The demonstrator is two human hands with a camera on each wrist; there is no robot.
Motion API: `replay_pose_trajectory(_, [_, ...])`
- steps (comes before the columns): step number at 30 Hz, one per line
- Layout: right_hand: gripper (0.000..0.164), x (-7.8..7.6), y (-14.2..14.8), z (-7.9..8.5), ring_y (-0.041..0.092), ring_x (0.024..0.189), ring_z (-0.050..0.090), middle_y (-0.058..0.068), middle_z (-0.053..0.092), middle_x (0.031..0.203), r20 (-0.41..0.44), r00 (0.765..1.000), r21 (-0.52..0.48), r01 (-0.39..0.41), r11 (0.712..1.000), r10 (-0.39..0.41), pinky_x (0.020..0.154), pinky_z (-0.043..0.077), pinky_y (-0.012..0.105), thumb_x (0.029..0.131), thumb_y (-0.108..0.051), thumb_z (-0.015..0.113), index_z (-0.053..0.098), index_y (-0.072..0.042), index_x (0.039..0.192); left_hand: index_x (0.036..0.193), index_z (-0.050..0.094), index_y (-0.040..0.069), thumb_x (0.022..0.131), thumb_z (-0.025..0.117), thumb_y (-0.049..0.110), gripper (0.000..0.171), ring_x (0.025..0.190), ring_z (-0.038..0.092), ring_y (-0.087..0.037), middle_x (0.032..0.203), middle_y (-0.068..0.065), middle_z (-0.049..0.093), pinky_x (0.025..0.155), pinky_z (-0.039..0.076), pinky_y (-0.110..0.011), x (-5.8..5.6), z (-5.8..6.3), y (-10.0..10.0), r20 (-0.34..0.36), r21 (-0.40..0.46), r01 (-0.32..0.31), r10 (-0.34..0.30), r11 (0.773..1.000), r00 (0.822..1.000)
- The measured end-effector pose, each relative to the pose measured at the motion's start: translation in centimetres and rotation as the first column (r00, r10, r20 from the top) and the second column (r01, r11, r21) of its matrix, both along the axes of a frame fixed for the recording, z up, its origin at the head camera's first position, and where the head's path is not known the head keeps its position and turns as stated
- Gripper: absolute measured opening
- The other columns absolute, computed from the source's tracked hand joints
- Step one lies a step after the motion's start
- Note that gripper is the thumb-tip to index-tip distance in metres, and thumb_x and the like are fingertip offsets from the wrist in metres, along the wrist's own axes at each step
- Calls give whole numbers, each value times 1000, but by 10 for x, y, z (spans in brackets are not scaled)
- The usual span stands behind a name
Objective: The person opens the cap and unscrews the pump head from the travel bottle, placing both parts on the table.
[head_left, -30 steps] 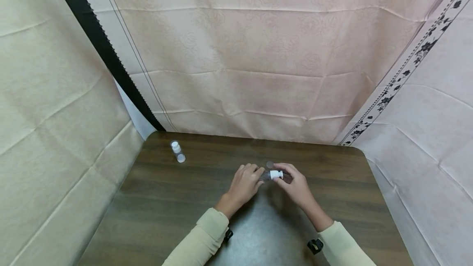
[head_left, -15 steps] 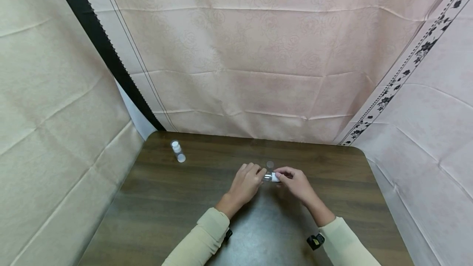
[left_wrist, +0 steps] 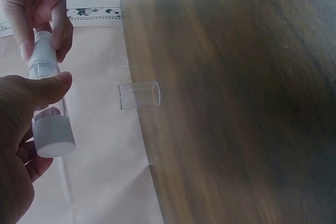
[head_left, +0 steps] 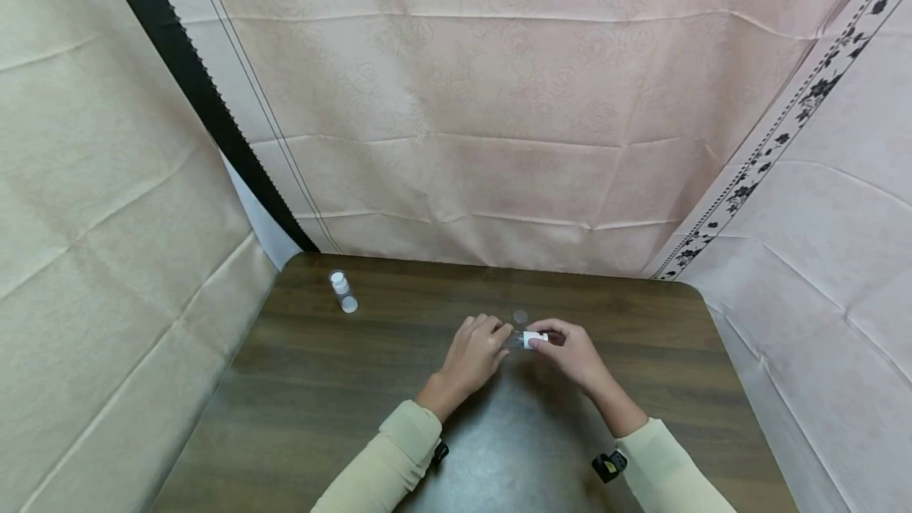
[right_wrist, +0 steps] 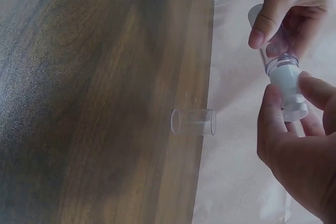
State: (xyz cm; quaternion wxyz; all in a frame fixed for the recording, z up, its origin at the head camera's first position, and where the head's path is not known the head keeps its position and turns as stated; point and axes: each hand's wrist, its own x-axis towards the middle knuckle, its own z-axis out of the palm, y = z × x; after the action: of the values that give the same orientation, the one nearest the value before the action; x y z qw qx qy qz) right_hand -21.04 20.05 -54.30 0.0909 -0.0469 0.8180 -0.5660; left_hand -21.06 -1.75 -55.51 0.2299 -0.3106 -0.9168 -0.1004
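Observation:
A small clear spray bottle with a white top (head_left: 534, 340) lies nearly level between both hands above the table. My left hand (head_left: 473, 355) grips its clear body, thumb across it, and the white base (left_wrist: 54, 136) sticks out past the fingers in the left wrist view. Thumb and fingers of my right hand (head_left: 572, 355) pinch the white collar (right_wrist: 286, 83) at the other end; threads show just beside it in the right wrist view. A clear cylindrical cap (right_wrist: 193, 122) stands on the table just beyond the hands, touching neither.
Another small bottle with white ends (head_left: 343, 292) is at the back left of the wooden table (head_left: 321, 386). Pale cloth hangs (head_left: 499, 141) behind the table's far edge and on both sides.
The right hand's fingers slid over the white collar half a second ago and have shifted back, showing more of it now. The left hand and clear cap stay in place.

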Motion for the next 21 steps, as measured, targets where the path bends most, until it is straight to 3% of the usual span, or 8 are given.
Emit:
replay_pose_trajectory(5, [30, 2, -1, 1, 22, 98, 64, 15, 70, 122, -52, 999, -6, -6, 1000, 6, 79, 55, 27, 94, -21, 78, 72, -8, 121, 120, 74, 16, 88, 84, 31, 37, 93, 64, -14, 106, 1, 71, 73, 46, -27, 1, 2, 0, 52, 37, -3, 1, 999, 999])
replay_pose_trajectory(11, [32, 5, -3, -1, 24, 110, 63, 14, 67, 127, -104, 995, -50, -2, 999, -4, 87, 55, 21, 93, -13, 78, 71, -8, 124, 121, 76, 15, 86, 85, 31, 39, 92, 64, -14, 105, 1, 72, 73, 48, -27, 1, 2, 0, 98, 70, -11, 4, 997, 995])
replay_pose_trajectory(16, [30, 6, -5, -6, 25, 117, 62, 13, 65, 127, -173, 985, -105, 0, 994, -19, 94, 55, 21, 91, -6, 78, 72, -7, 121, 119, 76, 15, 83, 89, 29, 41, 92, 66, -14, 103, 1, 72, 74, 50, -28, 0, 2, 1, 99, 100, -18, 8, 995, 995])
replay_pose_trajectory(21, [32, 7, -6, -11, 18, 115, 62, 15, 63, 128, -240, 970, -149, -8, 989, -28, 93, 54, 18, 90, -3, 78, 72, -5, 121, 119, 76, 15, 83, 89, 29, 41, 93, 66, -15, 103, 1, 72, 75, 51, -28, 1, 2, 1, 84, 103, -23, 14, 994, 996])
